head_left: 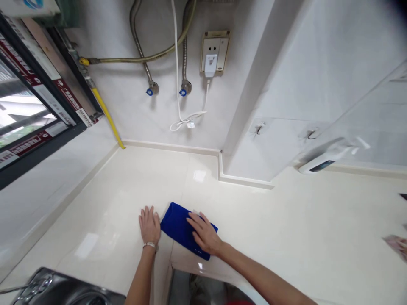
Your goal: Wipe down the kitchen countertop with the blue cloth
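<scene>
A folded, rectangular blue cloth [178, 228] lies on the glossy cream countertop [270, 237] toward six o'clock. The right hand [206, 234] rests on its three-o'clock half, fingers spread; the left hand [149, 226], fingers extended, lies at nine o'clock beside it.

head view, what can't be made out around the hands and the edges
All in the head view:
Underside of the folded blue rectangular cloth: hidden against the glossy cream counter.
Palm of the bare right hand: turned down onto the cloth.
White marks on it: too small to read.
Silver metal fixture: cut off by the bottom edge.
Reddish item: blurred, cut off by the right edge.
</scene>
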The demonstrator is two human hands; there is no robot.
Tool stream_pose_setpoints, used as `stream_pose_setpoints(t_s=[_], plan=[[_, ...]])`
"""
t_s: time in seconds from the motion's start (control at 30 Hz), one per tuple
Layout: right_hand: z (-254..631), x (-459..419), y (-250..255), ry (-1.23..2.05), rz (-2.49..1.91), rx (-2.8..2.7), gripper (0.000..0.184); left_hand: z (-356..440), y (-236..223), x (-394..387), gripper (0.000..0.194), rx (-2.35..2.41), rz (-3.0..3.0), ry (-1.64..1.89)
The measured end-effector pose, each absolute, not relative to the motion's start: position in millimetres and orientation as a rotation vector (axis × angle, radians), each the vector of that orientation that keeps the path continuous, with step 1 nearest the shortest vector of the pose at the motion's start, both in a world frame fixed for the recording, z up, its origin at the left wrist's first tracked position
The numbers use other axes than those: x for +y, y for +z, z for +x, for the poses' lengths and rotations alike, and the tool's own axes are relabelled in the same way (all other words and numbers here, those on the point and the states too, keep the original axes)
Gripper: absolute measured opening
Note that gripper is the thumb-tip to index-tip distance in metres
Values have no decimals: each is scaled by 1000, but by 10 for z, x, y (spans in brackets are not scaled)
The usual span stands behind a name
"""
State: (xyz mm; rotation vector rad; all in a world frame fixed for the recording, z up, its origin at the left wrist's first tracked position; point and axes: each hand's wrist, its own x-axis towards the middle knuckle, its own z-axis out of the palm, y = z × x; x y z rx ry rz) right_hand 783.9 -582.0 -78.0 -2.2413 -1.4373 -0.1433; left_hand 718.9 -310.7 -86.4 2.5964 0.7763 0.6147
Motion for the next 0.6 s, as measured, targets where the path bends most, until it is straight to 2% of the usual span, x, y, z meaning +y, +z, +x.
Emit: stream_pose_setpoints(t_s=[0.1,0.23,0.4,0.6], plan=[[7593,-6410,-921,-380,-2243,-1188,66,7184,-752,-3312,48,556,2618,675],[7249,-6915,-954,-392,-2255,-1179,63,7261,-709,-3983,45,80,2676,597],[7125,-6886,-944,-325,-2184,-1214,57,7321,-846,-4574,60,274,2762,385],[7297,-7137,-1185,-370,-2244,-1027,49,7114,-831,-4281,62,332,2771,316]])
